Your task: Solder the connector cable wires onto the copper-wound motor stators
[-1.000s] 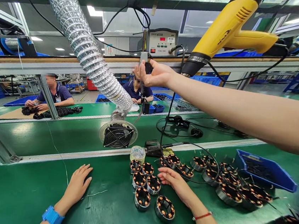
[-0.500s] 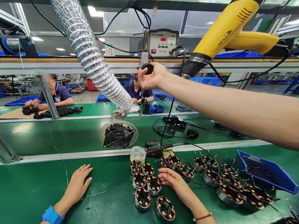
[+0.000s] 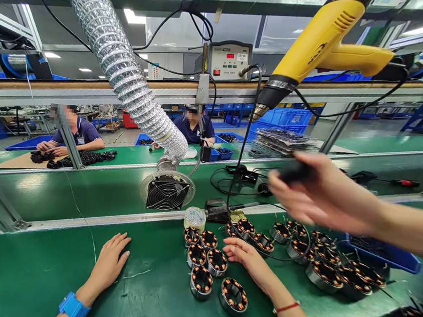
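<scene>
My left hand (image 3: pixel 112 259), with a blue watch (image 3: pixel 75 306) at its wrist, lies flat on the green workbench (image 3: pixel 150 313), fingers stretched and holding nothing. A thin wire (image 3: pixel 138 275) lies beside it. On the right, my right hand (image 3: pixel 244 257) rests open and loosely curved, a red cord on its wrist. Close to its fingertips stand ring-shaped motor stators with copper windings, among them one stator (image 3: pixel 217 263) left of the hand and another (image 3: pixel 233 297) nearer me. Between my hands several stators form a small group. Neither hand grips anything.
Another person's blurred hand (image 3: pixel 317 195) reaches in from the right, holding a black object (image 3: pixel 297 172). A yellow heat gun (image 3: pixel 318 43) hangs above. Left of it are a fan (image 3: pixel 168 193) on a foil duct (image 3: pixel 129 74), and a solder spool (image 3: pixel 195 219). A blue bin (image 3: pixel 404 262) stands right.
The other person's hand has moved from the metal post under the rail to the right and down, carrying the black object away. My own hands and the stators have stayed put.
</scene>
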A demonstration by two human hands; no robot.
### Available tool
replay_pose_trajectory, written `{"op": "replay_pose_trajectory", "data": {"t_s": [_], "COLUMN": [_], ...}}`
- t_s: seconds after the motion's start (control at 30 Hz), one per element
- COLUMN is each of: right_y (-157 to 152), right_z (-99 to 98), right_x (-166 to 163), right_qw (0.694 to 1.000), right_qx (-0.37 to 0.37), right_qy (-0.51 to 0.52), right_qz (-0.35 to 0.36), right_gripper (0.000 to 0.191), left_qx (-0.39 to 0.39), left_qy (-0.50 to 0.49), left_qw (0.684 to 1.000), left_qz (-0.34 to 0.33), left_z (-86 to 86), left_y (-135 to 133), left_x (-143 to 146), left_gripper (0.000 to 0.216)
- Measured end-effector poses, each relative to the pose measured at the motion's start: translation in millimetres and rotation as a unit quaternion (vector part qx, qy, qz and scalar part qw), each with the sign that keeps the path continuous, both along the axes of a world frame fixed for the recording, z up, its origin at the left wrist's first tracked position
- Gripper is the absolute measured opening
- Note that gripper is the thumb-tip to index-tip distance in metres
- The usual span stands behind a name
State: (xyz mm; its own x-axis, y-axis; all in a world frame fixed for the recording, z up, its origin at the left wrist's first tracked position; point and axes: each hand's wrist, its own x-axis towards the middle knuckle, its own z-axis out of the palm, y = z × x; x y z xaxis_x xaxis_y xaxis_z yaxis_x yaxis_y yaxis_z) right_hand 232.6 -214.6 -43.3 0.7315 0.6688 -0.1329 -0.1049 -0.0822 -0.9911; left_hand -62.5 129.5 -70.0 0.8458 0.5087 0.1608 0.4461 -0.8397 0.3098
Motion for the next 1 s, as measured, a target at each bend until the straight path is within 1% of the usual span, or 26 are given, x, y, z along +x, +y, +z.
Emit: {"op": "replay_pose_trajectory", "data": {"t_s": [0.2,0.43,1.0], "right_y": [0.6,0.4,0.0], "right_z": [0.2,0.5,0.2], "right_x": [-0.9,-1.7,-0.8], "right_qw": [1.000,1.000,1.000], "right_qx": [-0.001,0.004,0.002], "right_qy": [0.000,0.000,-0.005], "right_qz": [-0.003,-0.004,-0.002], "right_gripper": [0.046,0.044,0.042], "left_qx": [0.002,0.003,0.012], "left_qy": [0.001,-0.001,-0.029], "left_qw": [1.000,1.000,1.000], "left_qz": [0.001,0.003,-0.002], "left_z": [0.2,2.4,-5.1], "left_y": [-0.5,-0.4,2.7], "left_x": [-0.3,-0.6,-0.9], "left_gripper": [0.046,0.045,0.043]}}
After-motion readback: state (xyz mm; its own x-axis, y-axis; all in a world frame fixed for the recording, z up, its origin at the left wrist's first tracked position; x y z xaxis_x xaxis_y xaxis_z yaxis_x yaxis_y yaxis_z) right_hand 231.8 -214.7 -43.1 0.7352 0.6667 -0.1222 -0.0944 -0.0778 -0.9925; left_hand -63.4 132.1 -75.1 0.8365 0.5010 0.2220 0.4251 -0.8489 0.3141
